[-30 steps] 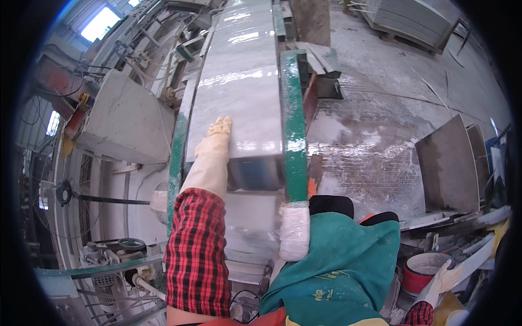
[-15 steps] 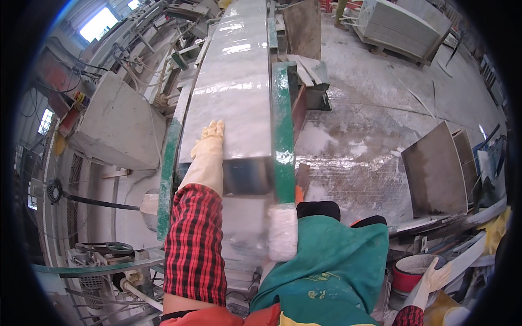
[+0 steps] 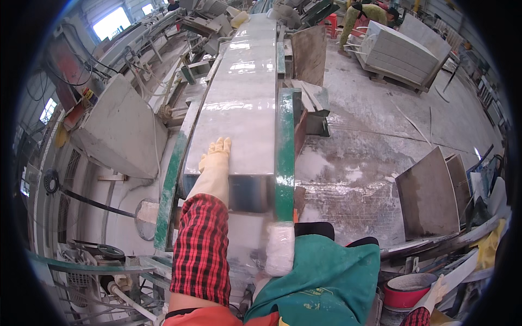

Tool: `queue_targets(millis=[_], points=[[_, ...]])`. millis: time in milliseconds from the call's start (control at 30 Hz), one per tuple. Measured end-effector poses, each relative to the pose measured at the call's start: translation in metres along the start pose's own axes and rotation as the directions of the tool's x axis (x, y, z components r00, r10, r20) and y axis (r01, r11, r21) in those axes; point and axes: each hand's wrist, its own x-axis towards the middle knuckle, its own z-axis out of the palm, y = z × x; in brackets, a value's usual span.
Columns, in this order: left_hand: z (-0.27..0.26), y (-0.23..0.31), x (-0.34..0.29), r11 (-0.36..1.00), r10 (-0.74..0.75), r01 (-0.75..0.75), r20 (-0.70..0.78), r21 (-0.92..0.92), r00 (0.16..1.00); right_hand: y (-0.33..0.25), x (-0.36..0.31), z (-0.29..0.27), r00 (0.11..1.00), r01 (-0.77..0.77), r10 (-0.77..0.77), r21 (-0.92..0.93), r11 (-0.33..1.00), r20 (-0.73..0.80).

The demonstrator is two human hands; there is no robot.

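My left hand, in a cream rubber glove, lies palm down with fingers stretched toward the far end. It rests on the near left part of a wet, glossy whitish belt-like surface, and nothing is gripped. Just below its near edge shows a dark blue roller-like end. At the lower right my gloved right hand is beside a red bucket and at the edge of a long pale strip. Its fingers appear extended; any contact with the strip is unclear.
Green rails flank the surface. White wrapping covers the right rail's near end. Brown panels lean at the right. A pale block stack stands far right, with a person bending beside it. Machinery lines the left.
The view has tilted up, showing more of the far end and the bending person. My left hand stays flat on the surface. My right hand has shifted lower beside the bucket.
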Motion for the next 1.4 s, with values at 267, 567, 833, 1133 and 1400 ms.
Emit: queue_targets(millis=[267, 567, 833, 1133, 1400], points=[[-0.03, -0.018, -0.033, 0.747, 0.037, 0.037, 0.097, -0.664, 0.995, -0.023, -0.002, -0.01, 0.984, -0.055, 0.082, -0.168, 0.984, 0.159], [0.006, 0.007, 0.016, 0.827, 0.145, -0.154, -0.06, -0.541, 0.988, 0.075, 0.052, 0.03, 0.974, 0.127, -0.132, 0.042, 0.991, 0.182], [0.012, -0.054, -0.047, 0.726, 0.074, -0.346, -0.433, -0.595, 0.898, 0.003, 0.037, -0.06, 0.774, -0.625, 0.279, 0.756, 0.195, 0.568], [-0.015, 0.015, -0.141, -0.241, -0.363, -0.579, -0.481, -0.778, 0.798, -0.118, 0.01, -0.119, 0.908, -0.417, 0.027, 0.902, 0.111, 0.417], [-0.091, 0.116, -0.27, -0.817, 0.551, 0.376, -0.4, -0.437, 0.732, -0.339, -0.146, -0.163, 0.406, -0.355, -0.841, 0.91, 0.215, 0.357]])
